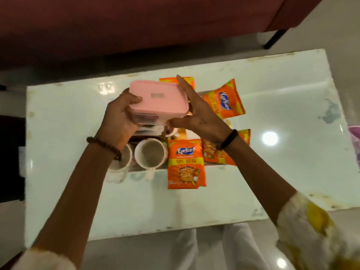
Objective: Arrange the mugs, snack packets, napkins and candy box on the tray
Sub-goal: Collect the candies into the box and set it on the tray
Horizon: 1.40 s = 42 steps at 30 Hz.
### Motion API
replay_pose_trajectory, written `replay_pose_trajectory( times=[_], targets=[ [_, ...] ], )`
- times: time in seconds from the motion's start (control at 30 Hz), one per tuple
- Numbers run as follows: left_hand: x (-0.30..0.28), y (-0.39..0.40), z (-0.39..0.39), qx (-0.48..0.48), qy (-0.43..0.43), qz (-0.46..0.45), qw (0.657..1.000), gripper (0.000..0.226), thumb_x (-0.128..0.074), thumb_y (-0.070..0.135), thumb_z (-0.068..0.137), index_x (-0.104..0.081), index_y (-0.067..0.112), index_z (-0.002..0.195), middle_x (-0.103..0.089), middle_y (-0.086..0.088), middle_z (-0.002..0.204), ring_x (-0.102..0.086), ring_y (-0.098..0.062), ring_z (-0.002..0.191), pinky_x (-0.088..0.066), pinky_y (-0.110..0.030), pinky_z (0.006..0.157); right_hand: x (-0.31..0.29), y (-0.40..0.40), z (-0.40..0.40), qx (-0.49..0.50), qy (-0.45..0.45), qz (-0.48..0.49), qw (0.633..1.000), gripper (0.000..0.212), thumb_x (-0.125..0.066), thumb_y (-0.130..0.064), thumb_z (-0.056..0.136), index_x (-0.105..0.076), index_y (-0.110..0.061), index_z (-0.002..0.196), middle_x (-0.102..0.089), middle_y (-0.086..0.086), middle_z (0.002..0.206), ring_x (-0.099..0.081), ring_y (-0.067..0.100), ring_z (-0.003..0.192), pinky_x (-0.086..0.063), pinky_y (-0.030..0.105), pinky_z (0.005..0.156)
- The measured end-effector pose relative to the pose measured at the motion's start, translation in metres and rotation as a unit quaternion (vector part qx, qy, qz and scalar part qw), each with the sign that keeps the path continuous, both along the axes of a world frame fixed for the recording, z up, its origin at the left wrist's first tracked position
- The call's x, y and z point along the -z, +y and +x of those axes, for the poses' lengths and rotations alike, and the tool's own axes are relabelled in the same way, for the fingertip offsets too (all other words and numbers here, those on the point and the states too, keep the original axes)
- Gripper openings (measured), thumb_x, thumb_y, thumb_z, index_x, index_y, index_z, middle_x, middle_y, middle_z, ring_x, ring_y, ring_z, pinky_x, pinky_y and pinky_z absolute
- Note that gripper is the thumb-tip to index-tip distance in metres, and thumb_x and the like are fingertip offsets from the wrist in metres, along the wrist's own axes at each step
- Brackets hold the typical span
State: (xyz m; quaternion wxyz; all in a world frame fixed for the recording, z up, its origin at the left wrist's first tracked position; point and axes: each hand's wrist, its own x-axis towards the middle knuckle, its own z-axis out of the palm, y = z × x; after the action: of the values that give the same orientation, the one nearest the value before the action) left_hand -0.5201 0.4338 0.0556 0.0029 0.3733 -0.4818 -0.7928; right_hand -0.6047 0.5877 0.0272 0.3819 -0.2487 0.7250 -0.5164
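I hold a pink-lidded candy box (158,101) in the air above the table, between both hands. My left hand (118,119) grips its near left corner. My right hand (196,112) presses flat against its right side. Below the box stand two white mugs (151,153), side by side, one partly hidden by my left wrist. Orange snack packets lie around: one in front (186,164), one at the far right (224,100), one under my right wrist (216,154), one behind the box (187,79). The tray (136,138) and napkins (150,130) are mostly hidden under the box.
The glossy pale table (78,133) has worn edges and shows lamp reflections. A dark red sofa (136,26) stands beyond it, with a black leg at the upper right. A purple object (355,137) peeks in at the right edge.
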Motion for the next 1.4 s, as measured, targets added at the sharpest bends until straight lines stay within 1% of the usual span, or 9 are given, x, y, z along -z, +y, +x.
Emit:
replay_pose_trajectory(
  times=[0.1,0.2,0.47,0.63,0.97,1.07,1.17,1.3,1.4],
  targets=[
    [0.026,-0.055,0.002,0.086,-0.066,-0.095,0.989,0.028,-0.041,0.005,0.092,-0.051,0.019,0.114,-0.06,0.002,0.104,-0.055,-0.019,0.104,-0.054,-0.025,0.07,0.028,-0.05,-0.004,-0.026,0.073,0.048,0.996,0.098,-0.074,-0.003,0.071,-0.009,-0.006,0.143,-0.027,0.014,0.147,-0.033,0.018,0.127,-0.032,0.02,0.102],
    [0.051,-0.091,0.005,0.126,-0.109,-0.151,0.974,0.04,-0.052,0.0,0.088,-0.05,0.01,0.126,-0.06,0.0,0.107,-0.055,-0.017,0.101,-0.052,-0.018,0.069,0.059,-0.085,-0.003,-0.068,0.116,0.078,0.988,0.095,-0.075,-0.006,0.067,-0.016,-0.003,0.14,-0.028,0.019,0.143,-0.035,0.029,0.127,-0.037,0.041,0.106],
    [0.108,-0.112,0.005,0.101,-0.147,-0.152,0.972,0.047,-0.06,-0.009,0.08,-0.05,0.001,0.124,-0.056,-0.015,0.127,-0.051,-0.028,0.119,-0.049,-0.034,0.087,0.097,-0.112,0.003,-0.106,0.247,0.203,0.942,0.088,-0.069,-0.008,0.076,-0.014,-0.01,0.143,-0.026,0.021,0.138,-0.046,0.037,0.117,-0.051,0.044,0.088],
    [0.135,-0.123,0.013,0.111,-0.144,-0.186,0.966,0.05,-0.063,-0.007,0.078,-0.051,0.004,0.125,-0.055,-0.016,0.131,-0.051,-0.031,0.121,-0.046,-0.047,0.098,0.103,-0.118,0.004,-0.128,0.251,0.229,0.932,0.084,-0.065,-0.005,0.079,-0.014,-0.012,0.144,-0.03,0.021,0.139,-0.044,0.038,0.121,-0.049,0.044,0.089],
    [0.143,-0.123,0.012,0.15,-0.148,-0.253,0.944,0.061,-0.062,0.0,0.081,-0.037,0.008,0.136,-0.048,-0.015,0.137,-0.046,-0.029,0.125,-0.045,-0.043,0.099,0.096,-0.107,0.006,-0.135,0.2,0.227,0.943,0.081,-0.055,0.005,0.082,-0.009,-0.013,0.146,-0.032,0.022,0.144,-0.044,0.036,0.123,-0.044,0.039,0.095],
    [0.141,-0.118,0.022,0.113,-0.155,-0.282,0.94,0.065,-0.06,0.002,0.083,-0.03,0.01,0.14,-0.042,-0.016,0.142,-0.043,-0.028,0.128,-0.039,-0.039,0.105,0.086,-0.09,0.01,-0.042,0.172,0.194,0.965,0.074,-0.05,0.011,0.081,-0.018,-0.011,0.144,-0.033,0.019,0.146,-0.047,0.034,0.122,-0.045,0.038,0.096],
    [0.135,-0.121,0.051,0.045,-0.133,-0.278,0.95,0.059,-0.057,-0.007,0.082,-0.037,0.006,0.136,-0.042,-0.018,0.142,-0.043,-0.028,0.126,-0.04,-0.033,0.104,0.071,-0.052,0.019,0.127,0.192,0.145,0.962,0.047,-0.049,0.007,0.086,-0.045,-0.006,0.13,-0.051,0.015,0.134,-0.058,0.022,0.104,-0.046,0.02,0.083],
    [0.135,-0.108,0.106,-0.029,-0.181,-0.324,0.928,0.046,-0.061,-0.002,0.081,-0.049,0.003,0.125,-0.054,-0.02,0.13,-0.05,-0.017,0.104,-0.045,-0.01,0.081,0.047,0.017,0.05,0.338,0.185,0.188,0.903,0.019,-0.054,-0.021,0.088,-0.063,-0.005,0.091,-0.064,0.005,0.085,-0.054,0.013,0.076,-0.033,-0.004,0.062],
    [0.145,-0.082,0.14,-0.023,-0.25,-0.289,0.924,0.042,-0.057,0.0,0.084,-0.05,0.004,0.125,-0.057,-0.018,0.126,-0.054,-0.026,0.11,-0.043,-0.027,0.093,0.053,0.066,0.088,0.423,0.078,0.297,0.853,0.037,-0.045,-0.038,0.077,-0.059,-0.005,0.073,-0.057,0.005,0.064,-0.049,0.019,0.06,-0.033,0.004,0.054]
  ],
)
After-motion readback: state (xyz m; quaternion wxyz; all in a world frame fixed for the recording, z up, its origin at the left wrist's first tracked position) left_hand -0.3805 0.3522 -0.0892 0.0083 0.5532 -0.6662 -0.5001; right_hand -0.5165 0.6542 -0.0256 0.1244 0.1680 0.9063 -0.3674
